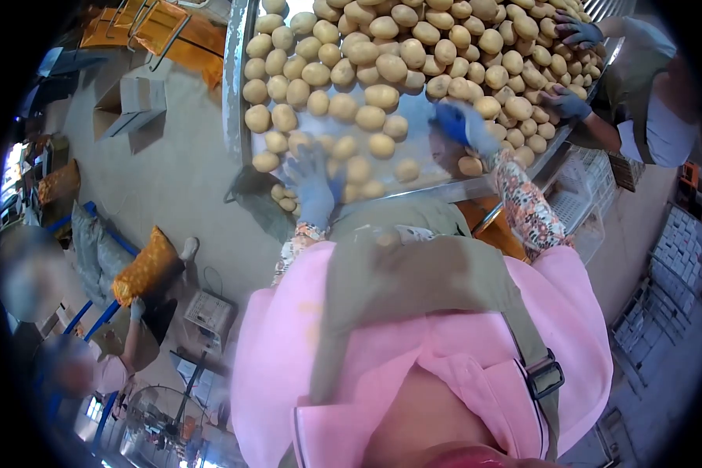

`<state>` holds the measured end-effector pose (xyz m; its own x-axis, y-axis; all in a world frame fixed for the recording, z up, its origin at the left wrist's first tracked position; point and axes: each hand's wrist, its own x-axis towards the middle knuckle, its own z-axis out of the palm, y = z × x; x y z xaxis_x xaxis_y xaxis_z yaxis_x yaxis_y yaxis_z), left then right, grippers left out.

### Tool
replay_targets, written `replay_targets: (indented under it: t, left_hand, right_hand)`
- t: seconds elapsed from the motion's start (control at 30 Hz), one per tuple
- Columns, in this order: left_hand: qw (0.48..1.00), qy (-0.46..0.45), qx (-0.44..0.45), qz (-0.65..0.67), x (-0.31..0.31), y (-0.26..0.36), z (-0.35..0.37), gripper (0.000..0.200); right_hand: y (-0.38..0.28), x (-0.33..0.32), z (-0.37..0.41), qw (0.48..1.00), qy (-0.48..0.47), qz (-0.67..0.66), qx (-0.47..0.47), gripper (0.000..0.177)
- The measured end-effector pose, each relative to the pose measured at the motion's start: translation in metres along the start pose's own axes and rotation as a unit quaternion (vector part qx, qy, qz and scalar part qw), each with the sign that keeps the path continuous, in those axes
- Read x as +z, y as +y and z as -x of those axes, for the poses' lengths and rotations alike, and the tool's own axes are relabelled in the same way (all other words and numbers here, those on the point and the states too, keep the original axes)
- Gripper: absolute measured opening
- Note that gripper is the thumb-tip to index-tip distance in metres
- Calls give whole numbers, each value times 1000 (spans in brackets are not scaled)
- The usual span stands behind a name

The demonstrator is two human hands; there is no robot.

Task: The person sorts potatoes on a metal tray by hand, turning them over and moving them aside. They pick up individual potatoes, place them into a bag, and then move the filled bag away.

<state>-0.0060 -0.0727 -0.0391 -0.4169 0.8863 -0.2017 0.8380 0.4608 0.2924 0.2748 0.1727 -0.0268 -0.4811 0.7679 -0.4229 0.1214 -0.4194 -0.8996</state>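
Many potatoes (pixel 391 68) lie on a metal sorting table (pixel 456 189). My left hand (pixel 313 186), in a blue-grey glove, is spread over the near left part of the table, its fingers apart and touching potatoes at its sides. Some potatoes hang low beside that hand at the table's edge, by a dark bag (pixel 261 204). My right hand (pixel 466 129), in a blue glove, is blurred by motion above the table's near right part. Potatoes lie just beyond it and a single one (pixel 470 165) sits beneath; what its fingers hold cannot be made out.
Across the right edge, a co-worker's two gloved hands (pixel 571 103) touch potatoes. White crates (pixel 576 191) stand below that side. An open cardboard box (pixel 129 109) is on the floor at left. Farther back, a person handles an orange net sack (pixel 146 267).
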Motion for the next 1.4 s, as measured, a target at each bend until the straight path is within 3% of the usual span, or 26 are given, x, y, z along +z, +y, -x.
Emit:
replay_targets:
  t: [0.03, 0.07, 0.1, 0.13, 0.17, 0.2, 0.27, 0.33, 0.43, 0.5, 0.6, 0.67, 0.7, 0.73, 0.8, 0.83, 0.93, 1.0, 1.07, 1.1, 1.17, 1.2, 1.27, 1.33, 1.37, 1.4]
  left_hand:
    - [994, -87, -58, -41, -11, 8, 7, 88]
    - [993, -89, -60, -47, -8, 7, 10, 88]
    - [993, -82, -56, -61, -2, 3, 15, 88]
    - [993, -75, -52, -76, 5, -2, 19, 89]
    - [996, -48, -46, -63, 12, -6, 19, 90]
    - [995, -47, -47, -68, 10, -6, 17, 90]
    - [990, -107, -61, -73, 2, -3, 12, 91]
    - [984, -146, -95, -40, -21, 12, 3, 91]
    - [994, -75, -49, -63, 8, -2, 6, 86]
    - [990, -101, -61, -71, -6, 9, 5, 84]
    - [989, -109, -55, -87, -7, 8, 5, 80]
    - [989, -122, -69, -40, -25, 15, 8, 78]
    - [989, -119, -67, -55, -30, 15, 9, 75]
    - [990, -118, -63, -54, -27, 7, 9, 75]
    - [995, -96, -39, 4, -12, -18, 11, 66]
    - [995, -51, -32, 79, -14, -21, 9, 54]
    - [996, 71, 58, 14, -17, -9, -1, 45]
    - [999, 27, 32, 14, -13, 13, -12, 50]
    - [986, -16, 134, 101, -13, 35, -10, 58]
    - [990, -68, 113, 40, -16, 40, -5, 66]
    - [991, -64, 117, -6, -6, 18, 3, 68]
    - [990, -60, 121, -52, 0, 7, 5, 69]
    - [990, -69, 106, -58, -14, 1, 18, 70]
    - [992, -16, 62, -109, 2, -25, 28, 68]
    - [997, -38, 13, -65, -3, -28, 30, 69]
    - [997, -38, 8, -67, -5, -34, 32, 69]
  right_hand:
    - [-57, 18, -13, 890, 26, 432, -144, 26]
    - [-52, 15, -45, 950, 113, 271, -103, 36]
    - [-132, 72, -22, 927, 188, 313, -90, 44]
    - [-108, 47, -60, 839, 197, 425, -278, 50]
    - [-100, 54, -81, 771, 249, 534, -243, 54]
    - [-86, 55, -97, 796, 189, 553, -156, 61]
    - [-92, 101, -75, 697, 123, 706, -34, 64]
    - [-82, 120, -55, 655, 52, 751, -60, 67]
    - [-44, 131, -11, 715, -6, 690, -116, 67]
    - [-19, 136, 21, 727, -39, 677, -108, 67]
    - [6, 119, 58, 687, -120, 707, -113, 59]
    - [9, 91, 78, 644, -203, 705, -218, 50]
    - [4, 76, 88, 719, -189, 635, -210, 43]
    - [6, 58, 92, 719, -185, 637, -209, 43]
    - [14, 32, 92, 926, -100, 350, -101, 41]
    - [8, 32, 92, 926, -96, 350, -102, 41]
    - [16, 34, 92, 910, 3, 416, -8, 46]
    - [76, 64, 84, 891, -50, 448, -47, 47]
    - [70, 103, 76, 879, -184, 440, 8, 47]
    - [60, 110, 78, 878, -183, 441, 9, 47]
    - [39, 117, 82, 843, -233, 466, -137, 47]
    - [41, 109, 77, 843, -229, 467, -136, 47]
    - [57, 66, 59, 949, -152, 271, 54, 45]
    - [70, 29, 52, 967, -70, 53, 241, 44]
    - [59, 23, 60, 962, -9, 262, 77, 41]
    - [46, 18, 68, 887, 53, 448, -95, 39]
